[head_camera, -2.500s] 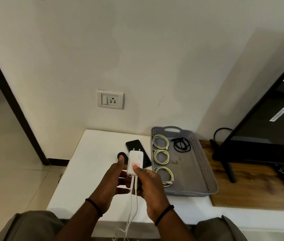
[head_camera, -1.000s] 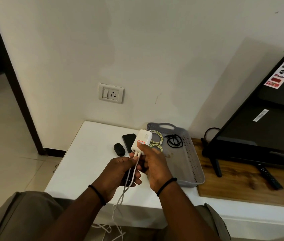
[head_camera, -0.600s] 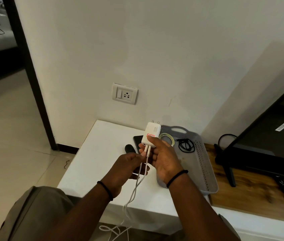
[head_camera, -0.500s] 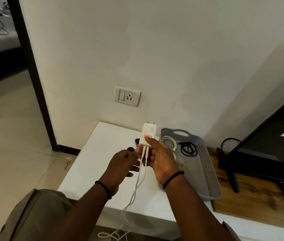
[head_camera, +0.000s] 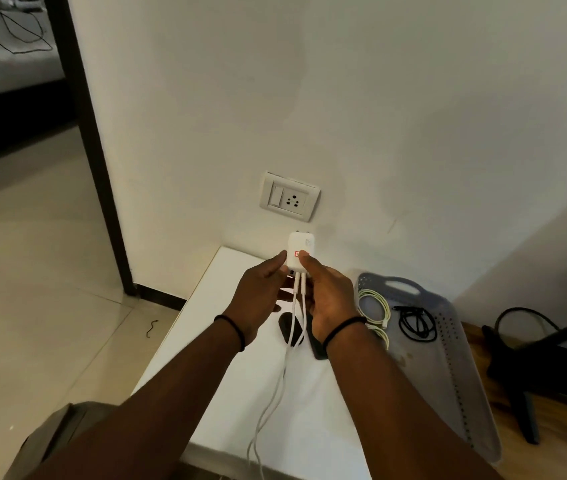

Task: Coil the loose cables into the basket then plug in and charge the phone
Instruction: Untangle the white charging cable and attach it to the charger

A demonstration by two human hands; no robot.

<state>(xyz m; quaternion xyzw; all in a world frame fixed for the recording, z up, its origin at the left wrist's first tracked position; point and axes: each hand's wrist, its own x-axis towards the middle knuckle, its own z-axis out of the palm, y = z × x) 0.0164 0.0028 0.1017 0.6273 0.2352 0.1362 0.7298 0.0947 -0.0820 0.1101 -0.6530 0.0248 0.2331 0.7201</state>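
Note:
A white charger adapter (head_camera: 300, 247) is held up just below the wall socket (head_camera: 289, 196), prongs pointing up at it. My right hand (head_camera: 329, 295) grips the adapter with the thumb on its face; my left hand (head_camera: 261, 292) pinches its left side. Two white cables (head_camera: 277, 386) hang from it over the table edge. The black phone (head_camera: 316, 342) lies on the white table (head_camera: 212, 337), mostly hidden behind my right wrist. The grey basket (head_camera: 462, 368) on the right holds coiled yellow-green cables (head_camera: 375, 308) and a coiled black cable (head_camera: 417, 322).
A small black oval object (head_camera: 289, 329) lies on the table under my hands. A TV and its black stand (head_camera: 531, 372) sit on a wooden surface at the right. A dark door frame (head_camera: 91, 143) stands at the left, with tiled floor beside the table.
Both hands have lifted the adapter up and toward the wall, so it now sits just under the socket. The view has moved closer to the wall.

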